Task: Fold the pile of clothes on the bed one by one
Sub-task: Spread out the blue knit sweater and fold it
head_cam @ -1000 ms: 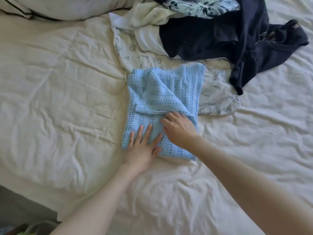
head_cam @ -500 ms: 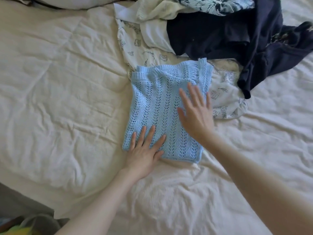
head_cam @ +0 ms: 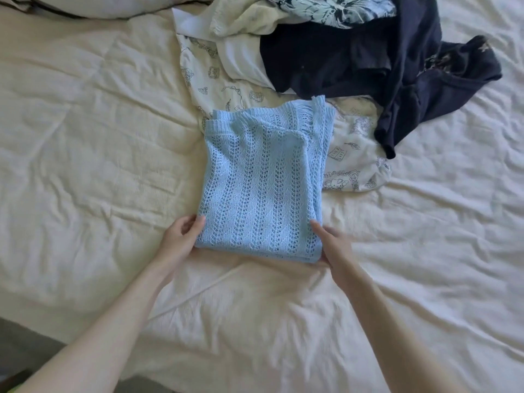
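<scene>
Head view, looking down on a cream bed sheet point(head_cam: 85, 165), wrinkled throughout. Landmark: light-blue openwork knit top point(head_cam: 263, 188), folded to a rough rectangle, lying flat near the middle of the sheet. Left hand point(head_cam: 181, 236) grips the knit's near left corner: thumb on top of the fabric, fingers curled at the edge. Right hand point(head_cam: 331, 242) grips the near right corner: thumb lying along the side edge, fingers tucked under and hidden. Both forearms run in from the near side of the knit. Far edge of the knit overlaps a white garment with line-drawn prints point(head_cam: 351, 154), which spreads out to the knit's right and behind it. Beyond the knit, further right, a dark navy garment point(head_cam: 397, 69) lies crumpled on top of the printed one, one part trailing down toward the knit's far right. Behind that, a pale cream piece point(head_cam: 246, 21) and a blue floral-patterned piece point(head_cam: 334, 8), heaped together. Far left of the knit, at the frame's top edge, a pillow point(head_cam: 93, 5), partly cut off.
</scene>
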Demonstrator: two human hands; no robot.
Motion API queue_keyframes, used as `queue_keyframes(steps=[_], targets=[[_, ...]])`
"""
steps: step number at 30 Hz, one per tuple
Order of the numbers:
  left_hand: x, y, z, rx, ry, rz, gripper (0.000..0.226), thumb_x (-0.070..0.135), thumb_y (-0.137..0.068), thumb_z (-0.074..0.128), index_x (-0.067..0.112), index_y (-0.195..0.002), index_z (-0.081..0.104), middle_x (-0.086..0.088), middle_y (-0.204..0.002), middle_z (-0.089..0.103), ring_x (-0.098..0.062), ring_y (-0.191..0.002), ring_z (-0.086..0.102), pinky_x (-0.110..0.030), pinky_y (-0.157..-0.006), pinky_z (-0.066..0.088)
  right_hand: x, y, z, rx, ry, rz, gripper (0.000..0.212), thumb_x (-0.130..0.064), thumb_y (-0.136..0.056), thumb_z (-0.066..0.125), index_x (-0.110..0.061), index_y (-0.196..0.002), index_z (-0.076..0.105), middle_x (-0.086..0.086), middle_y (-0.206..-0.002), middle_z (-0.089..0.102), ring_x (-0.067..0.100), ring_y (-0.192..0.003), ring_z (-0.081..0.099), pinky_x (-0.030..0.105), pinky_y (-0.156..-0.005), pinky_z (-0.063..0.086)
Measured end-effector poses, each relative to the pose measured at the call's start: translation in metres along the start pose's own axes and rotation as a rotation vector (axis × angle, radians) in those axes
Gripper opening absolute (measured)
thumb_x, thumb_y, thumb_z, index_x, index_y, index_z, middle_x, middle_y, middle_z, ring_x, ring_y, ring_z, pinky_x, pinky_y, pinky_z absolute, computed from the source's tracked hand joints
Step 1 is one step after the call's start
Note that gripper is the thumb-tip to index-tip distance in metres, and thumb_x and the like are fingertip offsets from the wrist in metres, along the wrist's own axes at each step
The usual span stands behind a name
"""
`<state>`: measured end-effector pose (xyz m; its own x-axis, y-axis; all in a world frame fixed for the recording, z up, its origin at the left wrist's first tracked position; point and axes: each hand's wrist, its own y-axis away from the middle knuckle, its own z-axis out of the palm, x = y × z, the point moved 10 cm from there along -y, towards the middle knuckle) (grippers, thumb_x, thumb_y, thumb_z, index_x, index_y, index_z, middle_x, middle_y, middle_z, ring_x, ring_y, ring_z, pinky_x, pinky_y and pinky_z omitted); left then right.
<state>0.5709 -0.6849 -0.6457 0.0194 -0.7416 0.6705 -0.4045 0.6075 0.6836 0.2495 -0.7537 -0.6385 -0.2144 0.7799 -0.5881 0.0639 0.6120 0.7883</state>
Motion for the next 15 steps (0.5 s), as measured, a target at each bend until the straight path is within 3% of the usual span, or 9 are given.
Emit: queue_keyframes(steps=[2,3,5,7,8,10,12,15], targets=[[-0.003,0.002,0.015,-0.078,0.016,-0.063,0.041,0.04,-0.086,0.062,0.013,-0.116,0.059,-0.002,-0.112,0.066,-0.016,-0.104,0.061,-0.031,-0.09,0.048,0.004,-0.003,0.009,-0.066,-0.023,0.057,0.019,-0.03,-0.091,0.06,-0.013,-0.1,0.064,0.012,-0.102,0.069,0.031,-0.096,0.066,0.05,-0.089,0.052],[-0.004,0.004,0.019,-0.091,0.043,-0.083,0.043,0.038,-0.086,0.063,0.01,-0.119,0.058,-0.001,-0.111,0.066,-0.014,-0.102,0.061,-0.029,-0.089,0.048,0.007,-0.004,0.012,-0.085,-0.008,0.08,0.023,-0.028,-0.091,0.06,-0.011,-0.105,0.062,0.012,-0.1,0.069,0.029,-0.091,0.066,0.046,-0.084,0.054],[-0.005,0.011,0.024,-0.108,0.151,-0.127,0.046,0.03,-0.086,0.065,0.004,-0.123,0.055,-0.006,-0.115,0.065,-0.015,-0.105,0.061,-0.03,-0.095,0.045,0.013,-0.002,0.015,-0.121,0.001,0.117,0.025,-0.024,-0.091,0.062,-0.009,-0.111,0.059,0.007,-0.087,0.067,0.021,-0.07,0.063,0.032,-0.058,0.05],[-0.008,0.022,0.028,-0.15,0.253,-0.182,0.047,0.025,-0.087,0.065,0.002,-0.127,0.053,-0.011,-0.121,0.063,-0.024,-0.113,0.059,-0.042,-0.103,0.041,0.017,0.004,0.013,-0.113,-0.053,0.139,0.018,-0.02,-0.089,0.063,-0.012,-0.105,0.059,0.002,-0.078,0.067,0.016,-0.063,0.061,0.025,-0.051,0.044],[-0.011,0.03,0.029,-0.17,0.288,-0.205,0.043,0.023,-0.087,0.064,0.003,-0.124,0.055,-0.012,-0.118,0.065,-0.025,-0.109,0.061,-0.044,-0.099,0.046,0.021,0.009,0.009,-0.089,-0.098,0.155,0.013,-0.018,-0.089,0.063,-0.013,-0.1,0.06,0.0,-0.077,0.068,0.015,-0.065,0.063,0.025,-0.055,0.047],[-0.019,0.052,0.028,-0.201,0.33,-0.257,0.028,0.019,-0.088,0.062,0.006,-0.113,0.061,-0.009,-0.1,0.072,-0.02,-0.086,0.07,-0.035,-0.073,0.058,0.037,0.028,0.002,-0.073,-0.169,0.202,0.005,-0.016,-0.088,0.063,-0.015,-0.093,0.062,0.0,-0.079,0.071,0.016,-0.071,0.067,0.028,-0.06,0.053],[-0.035,0.082,0.021,-0.212,0.316,-0.341,0.018,0.019,-0.088,0.062,0.008,-0.102,0.061,-0.005,-0.079,0.074,-0.016,-0.066,0.07,-0.028,-0.052,0.056,0.06,0.058,-0.003,-0.12,-0.159,0.277,0.008,-0.017,-0.086,0.065,-0.016,-0.094,0.062,-0.001,-0.079,0.072,0.015,-0.071,0.067,0.028,-0.06,0.053],[-0.071,0.134,0.006,-0.244,0.262,-0.519,0.027,0.02,-0.082,0.068,0.008,-0.105,0.06,-0.011,-0.077,0.071,-0.02,-0.062,0.068,-0.028,-0.053,0.056,0.106,0.111,-0.016,-0.165,-0.075,0.458,0.012,-0.018,-0.083,0.07,-0.013,-0.092,0.064,0.001,-0.069,0.068,0.015,-0.063,0.063,0.024,-0.053,0.051]])
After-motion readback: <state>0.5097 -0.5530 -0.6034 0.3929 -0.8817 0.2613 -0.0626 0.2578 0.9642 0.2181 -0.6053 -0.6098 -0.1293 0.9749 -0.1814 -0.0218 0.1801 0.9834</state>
